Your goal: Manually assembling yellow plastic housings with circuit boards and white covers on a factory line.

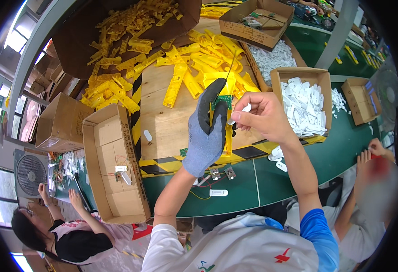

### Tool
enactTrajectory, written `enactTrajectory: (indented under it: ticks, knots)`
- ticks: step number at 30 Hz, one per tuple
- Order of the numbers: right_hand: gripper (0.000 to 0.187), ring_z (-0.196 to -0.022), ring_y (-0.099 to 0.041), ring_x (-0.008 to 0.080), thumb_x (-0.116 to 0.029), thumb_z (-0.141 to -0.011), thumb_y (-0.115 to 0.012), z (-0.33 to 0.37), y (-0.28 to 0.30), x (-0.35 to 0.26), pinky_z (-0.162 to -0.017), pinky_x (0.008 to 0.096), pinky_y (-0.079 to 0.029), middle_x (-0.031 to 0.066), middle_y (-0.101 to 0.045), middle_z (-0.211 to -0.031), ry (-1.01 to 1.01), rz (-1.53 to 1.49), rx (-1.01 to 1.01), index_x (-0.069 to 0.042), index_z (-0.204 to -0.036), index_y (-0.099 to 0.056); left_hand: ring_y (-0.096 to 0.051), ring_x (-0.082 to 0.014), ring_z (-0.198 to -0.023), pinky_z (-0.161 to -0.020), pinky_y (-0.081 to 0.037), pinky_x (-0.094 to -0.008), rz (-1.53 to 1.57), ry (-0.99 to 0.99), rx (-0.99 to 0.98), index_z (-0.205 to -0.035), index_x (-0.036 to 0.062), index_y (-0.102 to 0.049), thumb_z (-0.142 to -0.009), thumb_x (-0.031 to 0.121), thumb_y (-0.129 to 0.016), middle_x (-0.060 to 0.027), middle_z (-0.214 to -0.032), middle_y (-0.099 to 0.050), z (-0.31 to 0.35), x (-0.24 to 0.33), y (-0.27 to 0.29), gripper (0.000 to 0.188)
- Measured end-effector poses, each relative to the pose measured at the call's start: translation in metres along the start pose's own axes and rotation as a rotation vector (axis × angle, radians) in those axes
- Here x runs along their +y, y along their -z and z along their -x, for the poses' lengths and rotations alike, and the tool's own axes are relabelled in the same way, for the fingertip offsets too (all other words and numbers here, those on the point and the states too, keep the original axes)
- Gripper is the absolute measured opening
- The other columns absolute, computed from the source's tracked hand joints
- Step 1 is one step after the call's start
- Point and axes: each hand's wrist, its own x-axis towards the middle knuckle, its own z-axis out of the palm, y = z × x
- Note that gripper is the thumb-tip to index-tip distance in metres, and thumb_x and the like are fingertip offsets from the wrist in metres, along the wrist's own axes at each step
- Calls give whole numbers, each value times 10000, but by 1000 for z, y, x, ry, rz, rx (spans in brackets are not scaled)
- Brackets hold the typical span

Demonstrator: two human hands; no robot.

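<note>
My left hand (204,138), in a blue-grey glove with black fingers, is closed around a yellow plastic housing (229,141). A green circuit board (223,100) shows at the housing's upper part, between thumb and fingers. A thin dark wire (231,68) sticks up above it. Bare, my right hand (268,117) pinches a small white plastic piece (247,108) right beside the board; its far end is partly hidden by the fingers. Under both hands lies a wooden board (163,129) edged with black-and-yellow tape.
Yellow housings (181,81) are piled at the back, spilling from a large carton (72,50). White covers (303,106) fill a box at right. An open carton (117,195) stands at left. White modules (218,192) lie on the green table (235,199). Co-workers (72,235) sit on both sides.
</note>
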Motion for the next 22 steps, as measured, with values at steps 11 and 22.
enactTrajectory:
  ticks: [11, 22]
  knots:
    - [236, -609, -521, 8, -79, -824, -764, -7, -1, 10, -588, 167, -405, -35, -585, -662, 105, -27, 21, -3, -963, -589, -615, -165, -918, -758, -515, -296, 308, 273, -2, -1399, 43, -414, -958, 45, -503, -142, -1204, -579, 1, -4, -2, 449]
    - [555, -853, -630, 96, -80, -825, -758, -3, -17, 23, -811, 221, -514, 83, -650, -984, 306, 80, 132, 0, -1329, -538, -603, -233, -1045, -885, -477, -333, 161, 235, 73, -1267, 20, -497, -941, 69, -538, -167, -1189, -583, 4, -12, -3, 333]
